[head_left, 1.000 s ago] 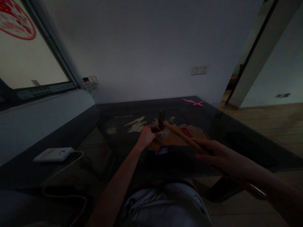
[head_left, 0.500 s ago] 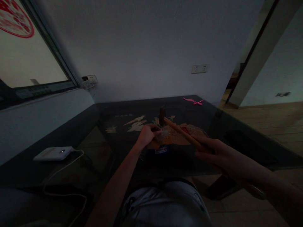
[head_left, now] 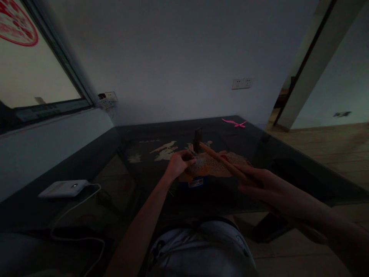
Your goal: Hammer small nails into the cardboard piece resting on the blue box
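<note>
My right hand [head_left: 256, 181] is wrapped round the wooden handle of a hammer [head_left: 219, 158], whose dark head is at the far end, close beyond my left hand. My left hand [head_left: 179, 163] has its fingers bent together at the left end of a tan, speckled flat piece [head_left: 211, 164]; what the fingertips pinch is too small and dark to make out. The piece has an orange patch and a red spot. Under its near edge shows a dark blue object with a pale label [head_left: 196, 183].
The dark glossy table [head_left: 144, 132] has a bird-and-flower picture [head_left: 165, 150]. A white power bank [head_left: 63, 189] with a white cable lies at left. A pink ribbon-like strip [head_left: 236, 123] lies near the back right edge. Wall sockets [head_left: 242, 83] are behind.
The hammer and both hands stay in nearly the same place. The whole view has shifted very slightly.
</note>
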The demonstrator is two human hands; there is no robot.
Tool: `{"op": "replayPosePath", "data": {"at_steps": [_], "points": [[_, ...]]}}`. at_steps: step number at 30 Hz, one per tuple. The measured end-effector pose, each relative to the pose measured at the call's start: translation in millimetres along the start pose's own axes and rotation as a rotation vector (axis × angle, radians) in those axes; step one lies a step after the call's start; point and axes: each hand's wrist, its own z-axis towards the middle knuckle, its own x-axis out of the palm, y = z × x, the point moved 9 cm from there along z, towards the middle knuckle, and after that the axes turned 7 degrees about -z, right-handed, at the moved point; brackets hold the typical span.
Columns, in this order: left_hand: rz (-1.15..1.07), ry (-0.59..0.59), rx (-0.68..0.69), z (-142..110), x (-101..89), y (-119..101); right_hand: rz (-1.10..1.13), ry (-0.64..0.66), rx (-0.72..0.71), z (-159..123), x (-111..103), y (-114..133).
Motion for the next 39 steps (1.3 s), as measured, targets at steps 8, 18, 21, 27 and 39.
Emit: {"op": "replayPosePath", "data": {"at_steps": [8, 18, 21, 27, 39], "points": [[0.004, -0.001, -0.031, -3, 1.9, -6, -0.121, 0.007, -0.019, 2, 2, 8], [0.047, -0.006, -0.026, -2, 2.0, -3, -0.073, 0.019, 0.052, 2, 4, -7], [0.047, -0.018, -0.015, -2, 0.9, -4, -0.033, 0.003, 0.022, 0, 1, 1], [0.072, -0.021, -0.028, -3, 0.1, -6, -0.051, -0.003, 0.004, 1, 4, -3], [0.064, -0.005, -0.003, -2, 1.0, -4, 0.007, -0.016, 0.043, -1, 4, -7]]}}
